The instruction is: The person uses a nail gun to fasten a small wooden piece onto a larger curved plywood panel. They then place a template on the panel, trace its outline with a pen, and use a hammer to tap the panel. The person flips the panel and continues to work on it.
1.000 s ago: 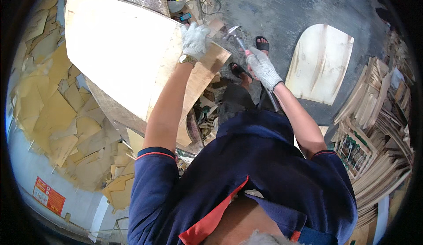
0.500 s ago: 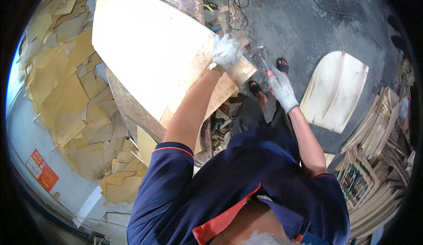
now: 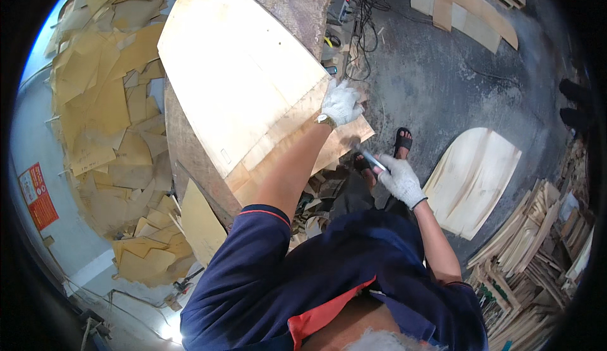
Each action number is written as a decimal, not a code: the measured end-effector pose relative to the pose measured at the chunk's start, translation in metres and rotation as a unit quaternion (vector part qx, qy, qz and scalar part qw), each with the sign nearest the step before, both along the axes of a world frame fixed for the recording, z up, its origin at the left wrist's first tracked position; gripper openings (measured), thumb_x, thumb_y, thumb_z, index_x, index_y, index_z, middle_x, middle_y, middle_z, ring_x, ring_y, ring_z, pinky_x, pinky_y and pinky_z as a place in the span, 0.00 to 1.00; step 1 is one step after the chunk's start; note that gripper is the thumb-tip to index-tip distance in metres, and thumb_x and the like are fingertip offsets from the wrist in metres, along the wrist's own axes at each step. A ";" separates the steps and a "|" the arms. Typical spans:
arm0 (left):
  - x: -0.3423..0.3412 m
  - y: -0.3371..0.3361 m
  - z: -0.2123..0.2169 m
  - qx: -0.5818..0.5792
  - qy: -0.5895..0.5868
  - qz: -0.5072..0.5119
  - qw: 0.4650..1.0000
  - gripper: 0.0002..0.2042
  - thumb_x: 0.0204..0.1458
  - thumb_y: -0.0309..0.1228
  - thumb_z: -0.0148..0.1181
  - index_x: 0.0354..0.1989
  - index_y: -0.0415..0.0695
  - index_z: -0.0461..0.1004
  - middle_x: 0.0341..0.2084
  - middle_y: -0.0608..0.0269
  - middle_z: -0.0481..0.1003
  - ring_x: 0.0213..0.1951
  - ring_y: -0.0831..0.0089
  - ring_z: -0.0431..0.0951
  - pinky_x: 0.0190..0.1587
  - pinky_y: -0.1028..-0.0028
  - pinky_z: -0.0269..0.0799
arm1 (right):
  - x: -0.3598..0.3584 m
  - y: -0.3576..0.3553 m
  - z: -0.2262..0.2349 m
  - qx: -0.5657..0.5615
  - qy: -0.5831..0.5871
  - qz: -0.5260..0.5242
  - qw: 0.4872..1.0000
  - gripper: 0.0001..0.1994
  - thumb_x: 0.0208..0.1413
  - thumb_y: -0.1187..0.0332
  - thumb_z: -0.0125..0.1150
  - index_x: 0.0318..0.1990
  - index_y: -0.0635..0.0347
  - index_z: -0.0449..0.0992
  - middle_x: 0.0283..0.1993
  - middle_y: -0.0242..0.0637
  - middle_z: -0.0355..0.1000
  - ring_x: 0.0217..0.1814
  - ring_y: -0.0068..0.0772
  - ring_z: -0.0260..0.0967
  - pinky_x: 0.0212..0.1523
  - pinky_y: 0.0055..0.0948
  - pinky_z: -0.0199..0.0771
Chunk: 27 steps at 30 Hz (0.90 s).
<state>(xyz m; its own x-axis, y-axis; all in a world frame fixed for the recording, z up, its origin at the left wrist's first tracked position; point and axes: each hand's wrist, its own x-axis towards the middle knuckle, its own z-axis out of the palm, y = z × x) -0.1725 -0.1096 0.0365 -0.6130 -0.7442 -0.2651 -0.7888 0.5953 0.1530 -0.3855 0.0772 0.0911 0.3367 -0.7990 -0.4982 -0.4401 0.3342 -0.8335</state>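
Observation:
My left hand [image 3: 341,103], in a white knit glove, rests at the right edge of a large pale wooden panel [image 3: 227,66], its fingers curled over that edge. Under the panel a second, browner board [image 3: 344,145] sticks out toward me. Also gloved, my right hand [image 3: 401,181] is closed round the handle of a hammer [image 3: 368,155]. The hammer's head is smeared by motion and lies close to the browner board's near right corner; whether it touches cannot be made out.
The panel lies on a brown worktable [image 3: 303,3]. Yellowish sheet offcuts [image 3: 88,111] are heaped at the left. On the grey floor lie a rounded wooden panel [image 3: 474,183], curved wood pieces [image 3: 468,10] and cables [image 3: 367,10]. Wood strips [image 3: 518,231] are stacked at the lower right.
The hammer has swung left and down, its head now at the board's corner instead of raised off to the right. My left hand stays at the panel's edge. The whole view has shifted.

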 end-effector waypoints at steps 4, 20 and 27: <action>0.001 -0.001 0.001 0.012 -0.006 0.002 1.000 0.12 0.45 0.40 0.60 0.34 0.50 0.81 0.38 0.63 0.80 0.50 0.60 0.73 0.56 0.55 0.60 | -0.012 -0.005 0.010 -0.089 0.061 0.180 0.978 0.17 0.54 0.64 0.62 0.51 0.52 0.81 0.38 0.50 0.80 0.42 0.58 0.78 0.46 0.49 0.77; 0.060 0.087 -0.030 -0.185 0.053 0.233 0.953 0.32 0.60 0.52 0.52 0.71 0.52 0.63 0.75 0.55 0.54 0.77 0.56 0.48 0.77 0.52 0.37 | -0.012 0.003 0.024 -0.167 0.149 0.362 0.905 0.11 0.59 0.59 0.59 0.35 0.57 0.76 0.31 0.52 0.76 0.37 0.60 0.76 0.39 0.58 0.73; 0.204 0.218 -0.028 -0.154 0.013 0.418 0.895 0.33 0.62 0.57 0.52 0.73 0.55 0.61 0.76 0.57 0.51 0.77 0.57 0.46 0.78 0.54 0.36 | 0.024 -0.011 0.029 -0.203 0.142 0.527 0.813 0.10 0.60 0.62 0.60 0.40 0.57 0.72 0.33 0.52 0.76 0.38 0.60 0.76 0.37 0.56 0.74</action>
<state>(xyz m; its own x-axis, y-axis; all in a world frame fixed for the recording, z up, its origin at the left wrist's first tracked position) 0.0318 0.1082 0.0083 0.1897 -0.9811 0.0390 -0.9768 -0.1846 0.1084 -0.3617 0.0659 0.1199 0.8581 -0.2598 -0.4429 -0.4983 -0.6293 -0.5963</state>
